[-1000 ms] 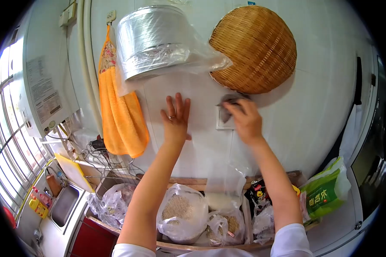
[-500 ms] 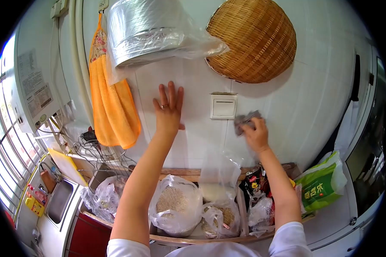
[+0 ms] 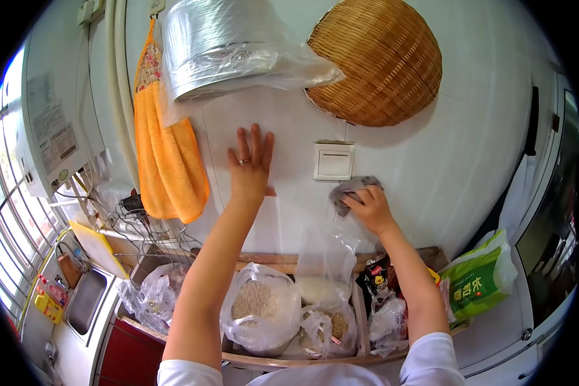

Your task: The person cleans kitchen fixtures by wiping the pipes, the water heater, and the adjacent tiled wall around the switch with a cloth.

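Note:
My left hand (image 3: 251, 168) lies against the white tiled wall (image 3: 283, 206) with its fingers spread, a ring on one finger. In my right hand (image 3: 370, 211) is a crumpled grey cloth (image 3: 350, 192), pressed to the wall just below a white light switch (image 3: 334, 161). The fingers close over the cloth's right side and hide part of it. Above the hands hang a metal pot-like vessel (image 3: 215, 58) wrapped in clear plastic and a woven bamboo basket (image 3: 379, 61).
An orange towel (image 3: 169, 157) hangs at left. Below the arms, a wooden drawer (image 3: 289, 360) holds a bag of grain (image 3: 257, 302), a smaller bag (image 3: 331, 328) and other packets. A green bag (image 3: 476, 276) stands at right, a sink (image 3: 89, 301) at lower left.
My right hand and the grey cloth have moved left and slightly down along the wall, to below the switch. My left hand stays in place on the wall.

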Available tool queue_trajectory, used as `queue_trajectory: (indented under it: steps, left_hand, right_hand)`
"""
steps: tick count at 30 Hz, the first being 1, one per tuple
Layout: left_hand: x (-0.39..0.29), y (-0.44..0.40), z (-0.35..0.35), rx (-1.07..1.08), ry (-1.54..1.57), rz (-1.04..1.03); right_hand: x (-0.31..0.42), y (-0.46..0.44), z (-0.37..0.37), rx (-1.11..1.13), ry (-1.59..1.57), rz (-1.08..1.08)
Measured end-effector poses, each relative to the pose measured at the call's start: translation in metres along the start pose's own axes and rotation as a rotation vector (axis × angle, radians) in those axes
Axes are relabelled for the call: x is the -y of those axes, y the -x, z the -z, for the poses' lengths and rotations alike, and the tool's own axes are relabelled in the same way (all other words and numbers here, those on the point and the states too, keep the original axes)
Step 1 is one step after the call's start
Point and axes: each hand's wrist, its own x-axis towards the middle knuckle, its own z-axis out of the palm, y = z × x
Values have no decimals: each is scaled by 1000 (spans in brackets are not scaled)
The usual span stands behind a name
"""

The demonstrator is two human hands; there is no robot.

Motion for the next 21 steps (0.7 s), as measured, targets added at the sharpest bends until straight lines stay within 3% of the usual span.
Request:
queue_trajectory:
  steps: [7,14,18,21]
  left_hand:
    - [-1,0,-1,2,-9,3]
    - [1,2,-3,12,25,4]
    - [1,2,-4,5,16,5]
    - [0,0,-3,29,-7,6]
  right_hand:
    - [17,-37,7,-103,7,-167]
    - [24,-43,3,-30,53,-270]
    - [18,-27,9,32,21,-264]
    - [24,-45,10,-90,-2,-211]
